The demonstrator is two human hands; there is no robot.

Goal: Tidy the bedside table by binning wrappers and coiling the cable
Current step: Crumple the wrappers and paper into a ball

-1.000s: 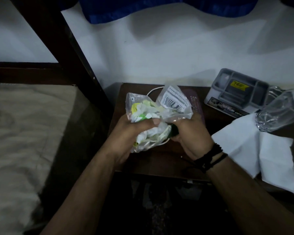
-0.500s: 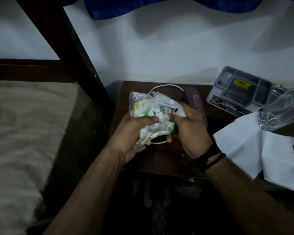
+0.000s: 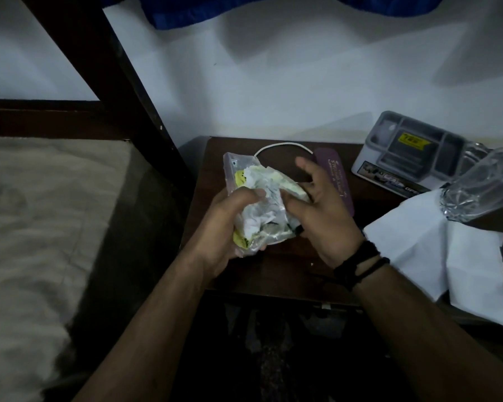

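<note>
The left hand [image 3: 230, 224] grips the wrappers [image 3: 262, 207], a crumpled bundle of clear and yellow-green plastic, with its thumb curled over the front. The bundle is held in the air above the table [image 3: 276, 271], near its front left part.

The change is at the right hand [image 3: 323, 216]. Half a second ago both hands were squeezing the bundle together. Now the right hand has opened: its fingers are spread and mostly straight, and only the palm side still seems to touch the right edge of the bundle. I cannot tell if it presses or just rests there. So the hands are close together but only the left one really holds the load.

The bundle also looks smaller and tighter than a second ago, when a flap with a barcode stood up from it; that flap is not visible now.

My judgement: the crushing step is almost finished, and the wrappers are now compact enough to carry in one hand to a bin. No bin is visible here.

The cable [image 3: 282, 146] lies on the table behind the hands, a white curve close to the purple case [image 3: 337, 181], and it is not coiled yet. The free right hand could take it next. The white paper [image 3: 436, 250] lies at the right edge.
</note>
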